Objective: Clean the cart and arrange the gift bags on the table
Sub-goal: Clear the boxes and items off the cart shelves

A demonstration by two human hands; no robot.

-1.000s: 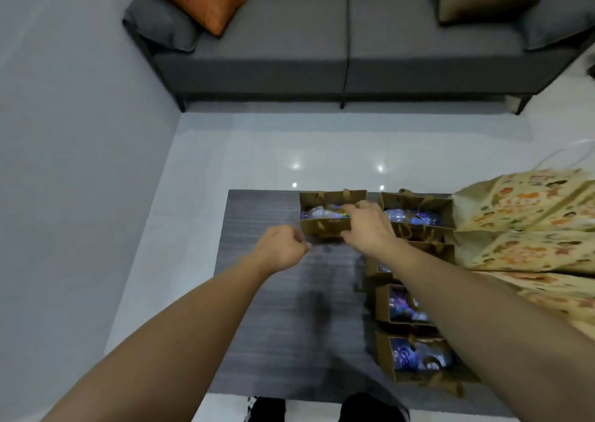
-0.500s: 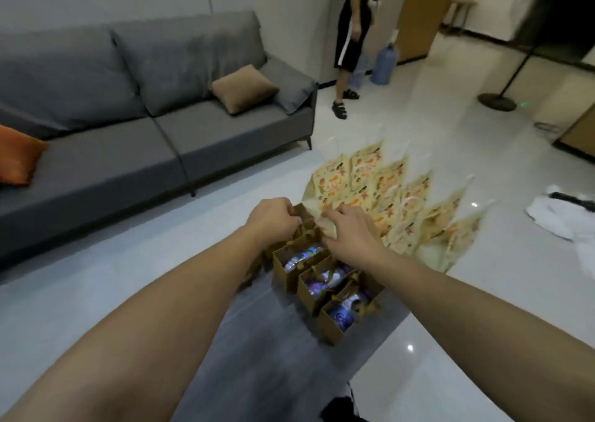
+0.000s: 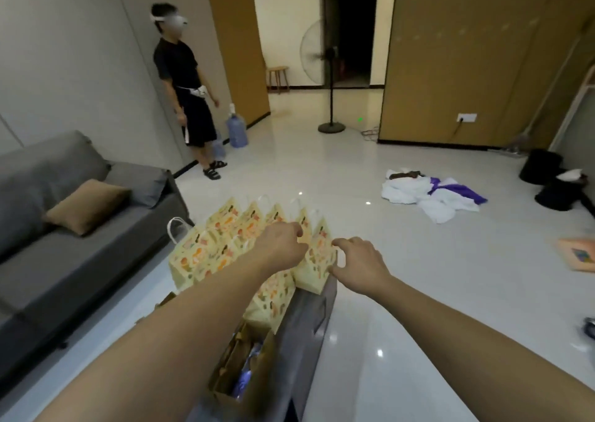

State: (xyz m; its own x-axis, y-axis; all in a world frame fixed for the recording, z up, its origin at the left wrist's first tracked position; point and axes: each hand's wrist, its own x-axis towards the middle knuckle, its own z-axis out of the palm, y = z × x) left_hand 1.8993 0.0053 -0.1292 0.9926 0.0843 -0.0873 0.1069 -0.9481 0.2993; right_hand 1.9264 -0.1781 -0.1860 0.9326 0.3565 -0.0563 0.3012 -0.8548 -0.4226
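Note:
Several yellow patterned gift bags with white handles stand in rows at the far end of the dark grey table. My left hand is curled over the top of the nearest right-hand yellow bag. My right hand holds that bag's right edge between thumb and curved fingers. Brown paper gift bags with blue-wrapped items inside stand nearer to me on the table, partly hidden by my left forearm.
A grey sofa with a tan cushion runs along the left. A person stands by the wall beside a blue water jug. A standing fan, a heap of clothes and black bins are on the floor.
The view has swung right, from the sofa side to the room. Both hands left the brown bags and now hold a yellow bag at the table's far end.

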